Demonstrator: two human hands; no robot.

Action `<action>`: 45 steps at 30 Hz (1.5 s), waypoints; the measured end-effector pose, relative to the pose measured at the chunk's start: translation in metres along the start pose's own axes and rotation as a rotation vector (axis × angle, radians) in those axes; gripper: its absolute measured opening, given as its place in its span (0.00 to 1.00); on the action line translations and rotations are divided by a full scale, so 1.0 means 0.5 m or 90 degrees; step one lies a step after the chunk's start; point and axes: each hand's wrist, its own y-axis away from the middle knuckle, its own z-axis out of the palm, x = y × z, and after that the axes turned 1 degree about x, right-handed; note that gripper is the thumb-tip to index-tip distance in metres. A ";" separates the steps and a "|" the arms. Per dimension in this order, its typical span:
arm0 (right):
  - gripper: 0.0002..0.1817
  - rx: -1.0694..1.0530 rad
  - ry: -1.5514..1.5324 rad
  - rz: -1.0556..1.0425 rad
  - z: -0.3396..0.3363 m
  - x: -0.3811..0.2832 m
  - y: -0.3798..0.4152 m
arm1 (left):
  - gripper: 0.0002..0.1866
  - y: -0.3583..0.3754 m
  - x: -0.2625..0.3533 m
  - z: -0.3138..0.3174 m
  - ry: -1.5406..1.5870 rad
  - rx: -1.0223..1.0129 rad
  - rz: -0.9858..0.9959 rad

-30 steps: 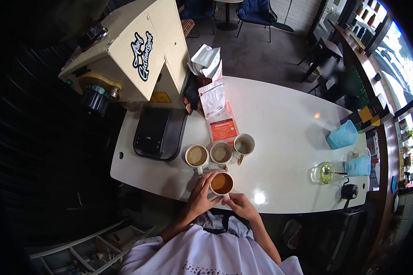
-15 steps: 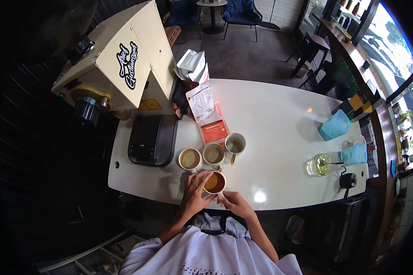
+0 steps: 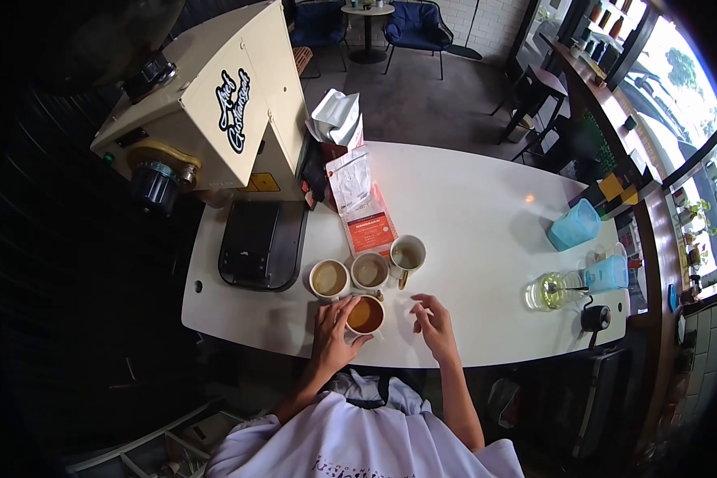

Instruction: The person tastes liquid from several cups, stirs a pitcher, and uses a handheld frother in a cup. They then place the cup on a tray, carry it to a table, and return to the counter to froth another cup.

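Observation:
A white cup of amber-brown liquid (image 3: 365,316) stands near the table's front edge. My left hand (image 3: 334,333) grips it from the left, fingers over the far rim and thumb low on the near side. To the right of the cup, my right hand (image 3: 434,327) is raised with its fingers apart and nothing in them. Behind the held cup are a left cup (image 3: 329,279), a middle cup (image 3: 370,272) and a right cup (image 3: 407,253), the first two with cloudy tan contents.
A cream grinder (image 3: 215,119) towers at the left above a black scale (image 3: 251,243). Red-and-silver coffee bags (image 3: 370,231) lie behind the cups. On the right stand a blue pitcher (image 3: 575,225), a second blue container (image 3: 607,273), a glass server (image 3: 551,291) and a small black-topped kettle (image 3: 595,318).
My right hand has let go of the cup's handle and moved up and to the right. My left hand stays on the cup.

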 end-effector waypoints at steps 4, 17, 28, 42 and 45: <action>0.15 0.053 0.041 -0.067 0.022 0.006 -0.043 | 0.46 -0.004 -0.002 -0.004 0.023 0.014 0.001; 0.16 0.036 0.008 -0.090 0.064 0.044 -0.093 | 0.47 -0.007 -0.012 -0.004 0.027 0.041 0.003; 0.14 0.129 0.089 -0.145 0.032 0.064 -0.068 | 0.43 -0.018 -0.021 -0.020 -0.015 0.032 0.027; 0.14 0.224 0.113 -0.183 0.011 0.078 -0.032 | 0.42 -0.032 -0.029 -0.027 0.001 0.003 0.066; 0.14 0.247 0.131 -0.190 0.012 0.082 -0.035 | 0.41 -0.034 -0.034 -0.026 0.003 -0.005 0.074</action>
